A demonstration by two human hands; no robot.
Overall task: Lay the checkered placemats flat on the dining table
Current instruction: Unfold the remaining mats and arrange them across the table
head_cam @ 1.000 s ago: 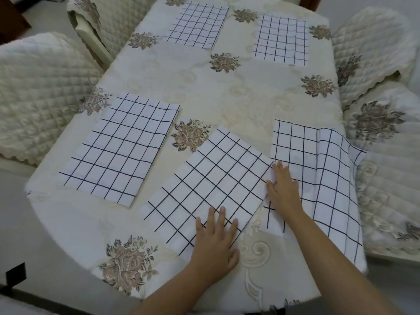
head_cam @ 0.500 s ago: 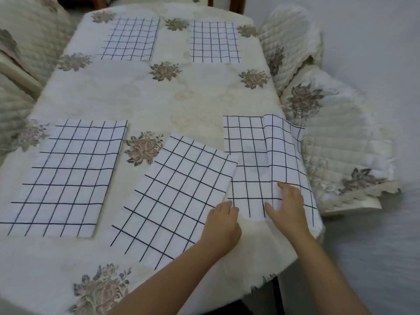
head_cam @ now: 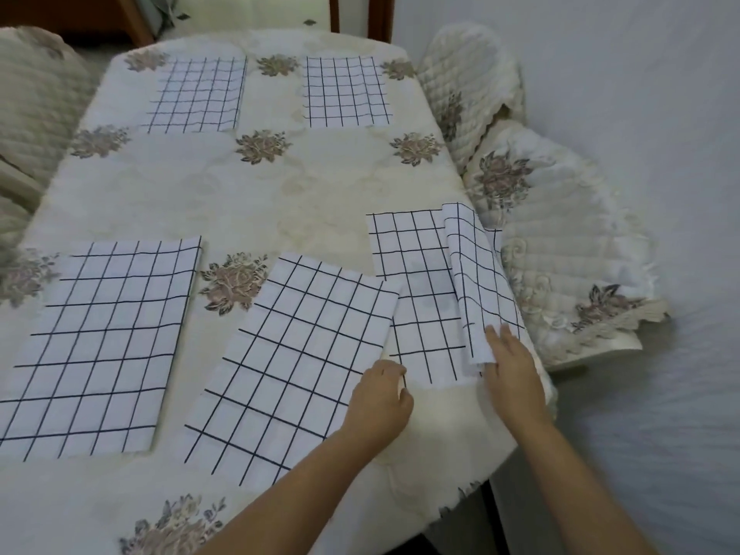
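Note:
Five white placemats with a black grid are on the cream floral tablecloth (head_cam: 256, 202). Two lie flat at the far end (head_cam: 192, 96) (head_cam: 346, 92), one at the near left (head_cam: 100, 342), and a slanted middle placemat (head_cam: 296, 366) overlaps the right placemat (head_cam: 416, 290). The right placemat's outer strip (head_cam: 476, 274) is curled up and folded inward at the table's right edge. My left hand (head_cam: 380, 398), fingers curled, pinches that placemat's near left corner. My right hand (head_cam: 512, 370) lies with straight fingers against the near end of the folded strip.
Quilted cream chairs with floral covers stand close to the table on the right (head_cam: 560, 274) and left (head_cam: 36, 126). Another chair back (head_cam: 256, 10) is at the far end. The table's rounded near-right edge (head_cam: 500, 454) drops to a grey floor.
The view swung right. My left hand left the middle placemat and took the right placemat's near corner. The strip that hung over the table edge is now lifted and folded inward by my right hand.

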